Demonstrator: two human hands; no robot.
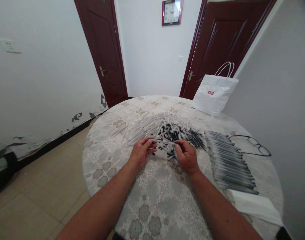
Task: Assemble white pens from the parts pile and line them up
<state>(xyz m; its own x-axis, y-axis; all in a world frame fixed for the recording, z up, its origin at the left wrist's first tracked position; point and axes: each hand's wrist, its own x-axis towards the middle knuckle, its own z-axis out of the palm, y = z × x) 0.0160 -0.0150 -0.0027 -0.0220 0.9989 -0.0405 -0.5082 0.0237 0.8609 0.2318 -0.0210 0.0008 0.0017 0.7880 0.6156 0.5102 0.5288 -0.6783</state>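
Observation:
A thin pale pen tube [163,142] is stretched level between my two hands, above the tablecloth. My left hand [141,151] pinches its left end between thumb and fingers. At its right end my right hand [187,155] is closed on it in the same way. Just beyond the hands lie a pile of white pen tubes [144,128], small black and white pen parts [174,130] and a bunch of thin dark refills [196,138]. A row of assembled-looking pens [232,163] is laid side by side to the right.
Eyeglasses [255,145] lie right of the pen row. A white paper bag [215,95] stands at the table's back right. Some white paper [256,205] lies at the near right. The round table [144,186] has a patterned cloth; walls and two doors stand beyond.

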